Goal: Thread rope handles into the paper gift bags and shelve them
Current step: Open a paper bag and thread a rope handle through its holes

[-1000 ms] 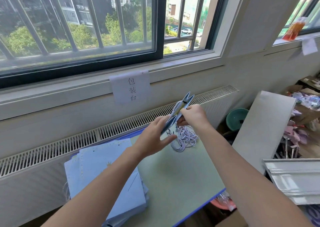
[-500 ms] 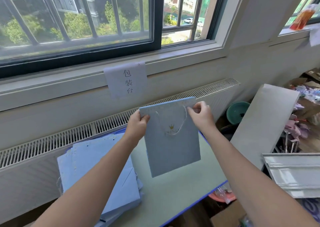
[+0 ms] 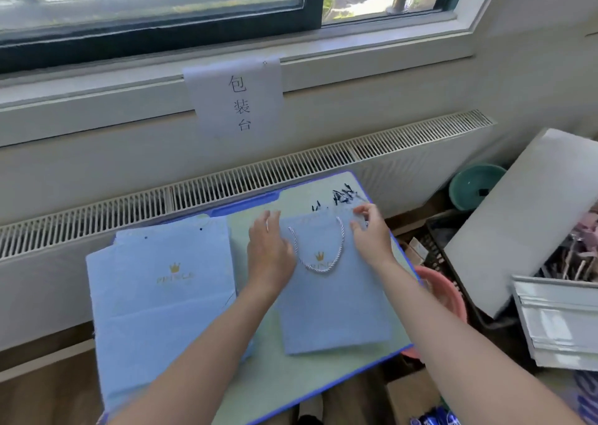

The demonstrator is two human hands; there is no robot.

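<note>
At my twelve o'clock a dark-framed window [image 3: 194, 10] lets in daylight; under its sill hangs a paper sign [image 3: 238, 101], with a long white radiator [image 3: 291, 178] below.
</note>
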